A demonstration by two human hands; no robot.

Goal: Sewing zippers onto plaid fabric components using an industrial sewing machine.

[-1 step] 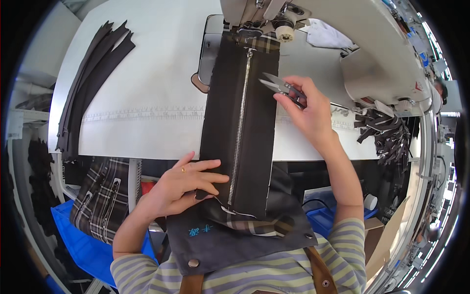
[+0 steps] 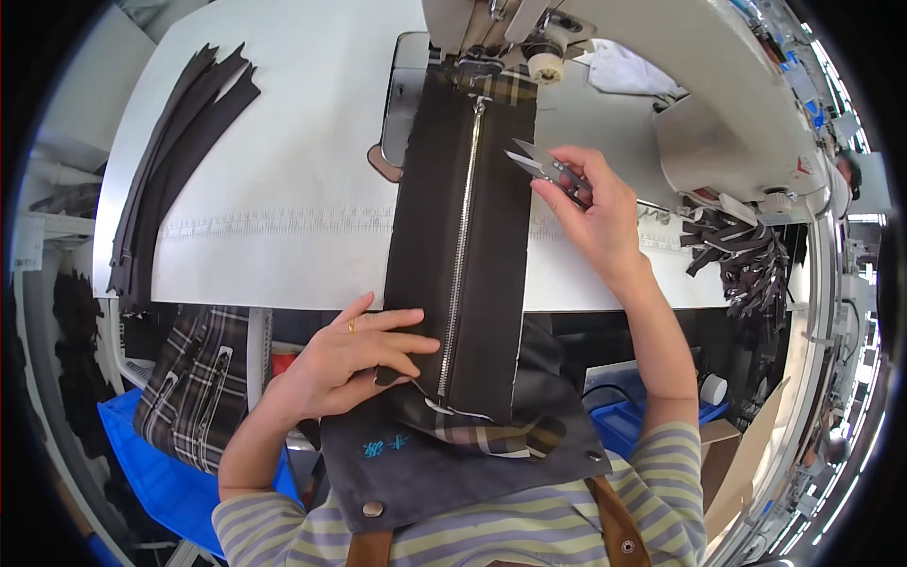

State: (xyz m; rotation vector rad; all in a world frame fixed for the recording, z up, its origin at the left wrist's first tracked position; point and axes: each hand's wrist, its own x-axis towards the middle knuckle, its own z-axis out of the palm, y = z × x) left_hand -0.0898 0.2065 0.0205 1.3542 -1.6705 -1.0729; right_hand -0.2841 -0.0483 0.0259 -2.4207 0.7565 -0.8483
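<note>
A long dark fabric panel (image 2: pixel 425 217) with a metal zipper (image 2: pixel 462 227) down its middle runs from under the sewing machine head (image 2: pixel 501 42) over the table's front edge; plaid cloth shows at both ends. My left hand (image 2: pixel 354 359) lies on the panel's lower left part, fingers spread. My right hand (image 2: pixel 590 213) grips metal thread snips (image 2: pixel 543 165), blades pointing left above the panel, right of the zipper. A dark grey apron (image 2: pixel 359 472) with snaps covers my front below the panel.
Dark strips (image 2: pixel 189 132) lie at the left of the white table (image 2: pixel 265 170). A bundle of zipper pieces (image 2: pixel 737 255) lies at the right, white cloth (image 2: pixel 624 66) behind. Plaid pieces (image 2: pixel 189 387) and blue bins (image 2: pixel 142 444) are below. A phone-like object (image 2: pixel 406 94) lies beside the panel.
My right hand with the snips has shifted very slightly to the right relative to the panel. Otherwise the scene looks the same.
</note>
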